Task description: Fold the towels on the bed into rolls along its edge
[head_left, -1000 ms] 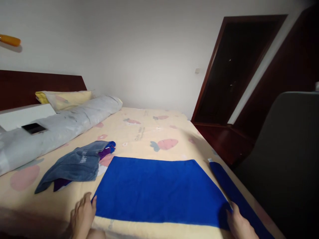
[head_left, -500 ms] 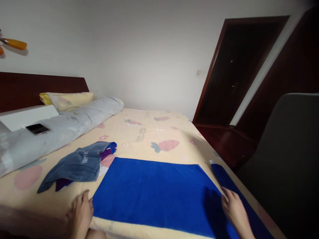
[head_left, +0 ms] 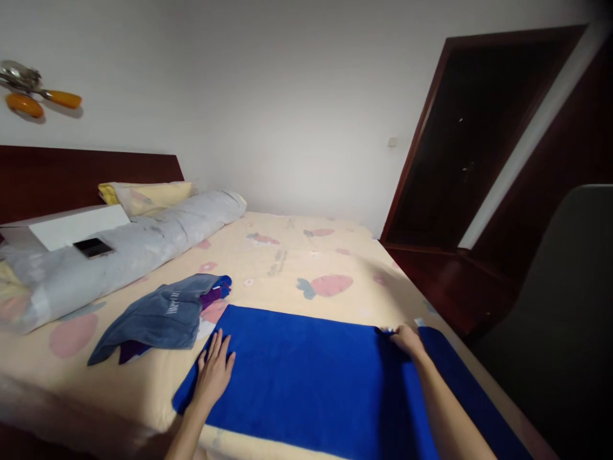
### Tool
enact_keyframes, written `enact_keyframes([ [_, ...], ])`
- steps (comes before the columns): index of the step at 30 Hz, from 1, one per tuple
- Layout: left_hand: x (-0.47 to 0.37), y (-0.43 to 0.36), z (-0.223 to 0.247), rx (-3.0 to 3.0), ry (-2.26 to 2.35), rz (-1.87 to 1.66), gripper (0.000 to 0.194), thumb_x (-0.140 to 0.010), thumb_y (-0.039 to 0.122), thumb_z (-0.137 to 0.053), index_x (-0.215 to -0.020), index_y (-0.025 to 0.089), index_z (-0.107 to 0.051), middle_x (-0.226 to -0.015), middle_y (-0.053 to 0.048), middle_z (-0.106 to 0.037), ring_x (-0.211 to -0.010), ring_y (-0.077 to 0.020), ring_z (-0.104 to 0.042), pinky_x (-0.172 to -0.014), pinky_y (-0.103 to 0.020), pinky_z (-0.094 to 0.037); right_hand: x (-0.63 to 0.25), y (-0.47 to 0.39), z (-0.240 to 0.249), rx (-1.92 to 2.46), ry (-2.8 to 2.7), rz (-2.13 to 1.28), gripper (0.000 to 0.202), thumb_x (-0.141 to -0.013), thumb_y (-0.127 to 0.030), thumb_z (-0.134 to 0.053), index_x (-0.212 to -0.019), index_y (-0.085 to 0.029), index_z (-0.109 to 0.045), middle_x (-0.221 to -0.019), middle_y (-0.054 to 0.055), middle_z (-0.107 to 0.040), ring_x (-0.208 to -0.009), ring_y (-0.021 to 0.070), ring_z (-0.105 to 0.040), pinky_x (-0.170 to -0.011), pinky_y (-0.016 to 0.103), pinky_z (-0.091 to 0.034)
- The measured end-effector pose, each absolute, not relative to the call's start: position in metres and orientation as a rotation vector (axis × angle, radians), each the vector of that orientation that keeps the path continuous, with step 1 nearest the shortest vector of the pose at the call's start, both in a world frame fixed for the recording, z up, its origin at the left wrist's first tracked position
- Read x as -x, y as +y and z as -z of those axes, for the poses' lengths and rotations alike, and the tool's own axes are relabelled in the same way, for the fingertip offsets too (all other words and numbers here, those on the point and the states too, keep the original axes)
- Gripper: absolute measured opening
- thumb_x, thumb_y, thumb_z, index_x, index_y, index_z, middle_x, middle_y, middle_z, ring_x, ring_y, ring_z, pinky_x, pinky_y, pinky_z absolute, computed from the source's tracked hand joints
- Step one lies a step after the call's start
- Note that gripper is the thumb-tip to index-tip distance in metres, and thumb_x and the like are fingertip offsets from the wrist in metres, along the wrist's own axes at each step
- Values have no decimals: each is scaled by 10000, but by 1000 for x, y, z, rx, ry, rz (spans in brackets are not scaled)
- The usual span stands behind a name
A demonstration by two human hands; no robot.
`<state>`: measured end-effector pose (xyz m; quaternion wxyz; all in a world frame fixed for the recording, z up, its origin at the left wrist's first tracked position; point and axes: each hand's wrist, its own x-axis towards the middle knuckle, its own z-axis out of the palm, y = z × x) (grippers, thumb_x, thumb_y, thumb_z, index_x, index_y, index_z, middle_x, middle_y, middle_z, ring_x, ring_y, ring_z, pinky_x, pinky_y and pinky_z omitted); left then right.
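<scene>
A blue towel [head_left: 301, 377] lies spread flat on the bed [head_left: 287, 268]. My left hand [head_left: 215, 370] rests on its left edge with the fingers stretched out. At the far right corner, my right hand [head_left: 406, 340] pinches the towel's edge. Just right of that hand lies a long folded blue cloth [head_left: 454, 367] with a white tag at its far end. To the left, a grey-blue cloth [head_left: 163, 313] with white lettering lies crumpled over purple and blue fabric.
A grey roll of bedding [head_left: 143, 243] carries a phone [head_left: 93, 247]. Behind it are a white box [head_left: 79, 225] and a yellow pillow [head_left: 153, 197] near the headboard [head_left: 86, 167]. A dark chair back [head_left: 560, 319] stands beside the bed's right edge.
My left hand has moved from beside the towel onto its left edge. My right hand has moved away from me, up to the far right corner, which it now pinches.
</scene>
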<state>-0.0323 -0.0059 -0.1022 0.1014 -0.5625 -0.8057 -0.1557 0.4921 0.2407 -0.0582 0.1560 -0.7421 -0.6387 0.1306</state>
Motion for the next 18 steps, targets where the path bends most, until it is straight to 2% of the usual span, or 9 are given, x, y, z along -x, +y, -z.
enact_keyframes([
  [5, 33, -7, 95, 1694, -2474, 373, 532, -987, 341, -294, -1482, 188, -414, -1592, -125, -234, -1477, -253, -226, -1123, -480, -288, -497, 246, 54, 2199, -1888, -390, 226, -766, -221, -610, -941, -89, -661, -983, 207, -699, -910, 299, -687, -690, 313, -478],
  [10, 36, -13, 95, 1729, -2572, 218, 587, -986, 424, -298, -1528, 199, -316, -1605, -122, -182, -1487, -256, -182, -1145, -479, -255, -504, 241, 52, 2159, -1904, -387, 428, -754, -273, -687, -1139, -104, -606, -1001, 146, -698, -931, 246, -681, -722, 264, -478],
  [12, 38, -15, 97, 1734, -2555, 204, 595, -983, 443, -306, -1530, 211, -308, -1602, -117, -195, -1488, -251, -181, -1151, -475, -246, -504, 233, 50, 2158, -1877, -341, 496, -785, -268, -652, -1242, -100, -555, -1067, 166, -679, -986, 263, -662, -779, 295, -477],
  [14, 36, -15, 98, 1713, -2546, 186, 585, -982, 431, -308, -1527, 217, -315, -1598, -115, -207, -1485, -257, -193, -1145, -496, -248, -496, 221, 49, 2207, -1775, -163, 495, -837, -257, -564, -1284, -50, -517, -1120, 246, -638, -1041, 329, -624, -842, 390, -459],
  [16, 27, -12, 97, 1684, -2537, 175, 562, -989, 374, -290, -1523, 201, -322, -1595, -118, -208, -1480, -257, -211, -1137, -516, -251, -480, 205, 51, 2197, -1697, 187, 466, -878, -226, -456, -1293, -21, -502, -1192, 305, -582, -1112, 382, -565, -900, 483, -415],
  [18, 13, -7, 95, 1752, -2457, 230, 545, -1000, 322, -248, -1527, 197, -309, -1594, -106, -215, -1477, -238, -225, -1141, -498, -255, -460, 190, 59, 2089, -1748, 476, 476, -919, -244, -368, -1334, -44, -488, -1323, 288, -516, -1217, 385, -490, -972, 522, -366],
])
